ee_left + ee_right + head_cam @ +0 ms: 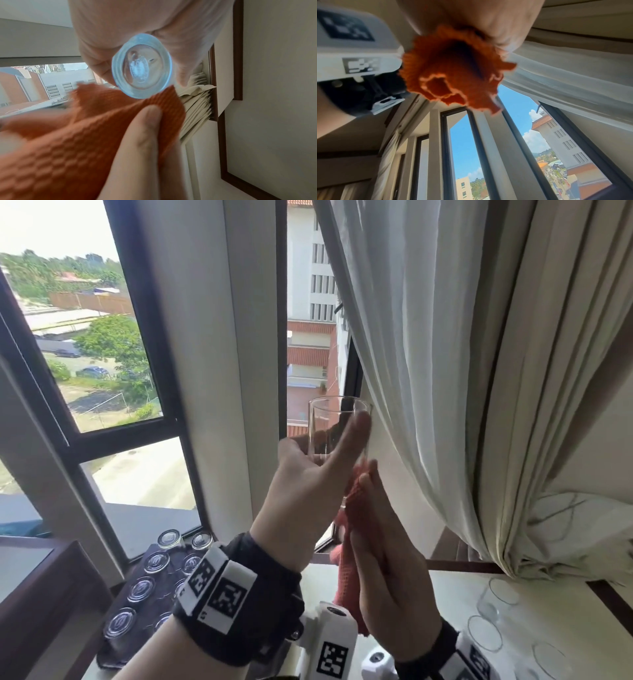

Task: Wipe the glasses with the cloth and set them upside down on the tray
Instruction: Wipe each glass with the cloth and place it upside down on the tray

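My left hand [337, 448] holds a clear glass [337, 419] raised in front of the window, rim up, thumb lying along its side. In the left wrist view the thick round base of the glass [141, 66] faces the camera below my palm. My right hand [383, 559] grips an orange cloth [346, 580] and presses it against the lower side of the glass. The cloth [82, 129] touches the base edge, with a right fingertip [147, 119] on it. In the right wrist view, the bunched cloth [450, 70] hangs from my right hand [479, 20]. How the fingers lie behind the glass is hidden.
A dark tray [108, 659] at the lower left carries several glasses upside down [141, 589]. Upright clear glasses [498, 597] stand on the pale table at the lower right. A white curtain [445, 371] hangs close on the right, and window frames stand behind.
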Available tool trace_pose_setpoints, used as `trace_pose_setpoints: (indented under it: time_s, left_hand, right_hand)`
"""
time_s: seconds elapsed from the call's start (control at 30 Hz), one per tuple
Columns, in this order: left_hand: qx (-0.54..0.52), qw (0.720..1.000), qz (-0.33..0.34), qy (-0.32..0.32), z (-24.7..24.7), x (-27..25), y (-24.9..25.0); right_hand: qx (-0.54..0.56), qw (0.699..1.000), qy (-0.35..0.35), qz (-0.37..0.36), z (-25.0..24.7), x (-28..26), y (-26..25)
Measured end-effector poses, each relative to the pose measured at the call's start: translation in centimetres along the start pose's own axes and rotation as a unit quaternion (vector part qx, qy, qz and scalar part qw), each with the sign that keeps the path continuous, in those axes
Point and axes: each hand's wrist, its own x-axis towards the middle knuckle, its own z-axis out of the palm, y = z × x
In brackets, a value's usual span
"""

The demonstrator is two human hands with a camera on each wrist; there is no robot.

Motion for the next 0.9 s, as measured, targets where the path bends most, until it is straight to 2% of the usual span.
trace_pose_setpoints:
  time_s: [0.1,0.2,0.27,0.33,0.43,0.47,0.53,0.6,0.7,0.77,0.83,0.9]
  left_hand:
    - [0.038,0.999,0.004,0.021,-0.5,-0.3,0.2]
    - [0.030,0.999,-0.001,0.026,-1.2,-0.6,-0.7]
    - [-0.003,1.000,-0.017,0.019,-1.4,-1.1,-1.6]
    - [-0.037,0.999,-0.036,0.007,-1.3,-1.7,-2.4]
    - [-0.053,0.997,-0.049,-0.026,-0.7,-2.7,-2.8]
    - [-0.049,0.996,-0.045,-0.053,-0.5,-3.1,-2.8]
    - [-0.038,0.996,-0.023,-0.083,-0.1,-3.7,-2.1]
    - [-0.039,0.997,-0.004,-0.067,-0.1,-3.5,-2.4]
    - [-0.051,0.998,0.015,-0.044,0.1,-2.9,-2.0]
    - [-0.061,0.998,0.023,-0.022,0.0,-2.5,-1.6]
    - [-0.081,0.996,0.036,-0.005,-0.4,-1.9,-1.5]
    - [-0.089,0.995,0.040,0.002,-0.8,-1.4,-1.4]
  right_hand:
    - [-0.023,0.997,0.042,0.067,-0.5,-0.5,1.0]
    - [-0.095,0.983,0.019,0.156,-1.2,0.3,2.4]
    - [-0.043,0.968,-0.005,0.248,-1.5,1.4,3.0]
    - [-0.011,0.952,0.021,0.306,-1.8,3.0,2.7]
    - [0.164,0.906,0.073,0.383,-2.0,5.4,0.8]
    - [0.212,0.893,0.084,0.387,-2.1,6.1,-0.1]
    - [0.252,0.893,0.107,0.357,-2.1,6.8,-1.5]
    - [0.230,0.919,0.112,0.299,-1.6,6.9,-2.3]
    - [0.170,0.967,0.083,0.168,-0.6,6.4,-3.4]
    - [0.176,0.975,0.047,0.125,-0.1,5.8,-3.6]
    - [0.198,0.966,0.009,0.168,0.3,4.5,-3.2]
    - [0.196,0.946,0.003,0.257,0.8,2.9,-3.4]
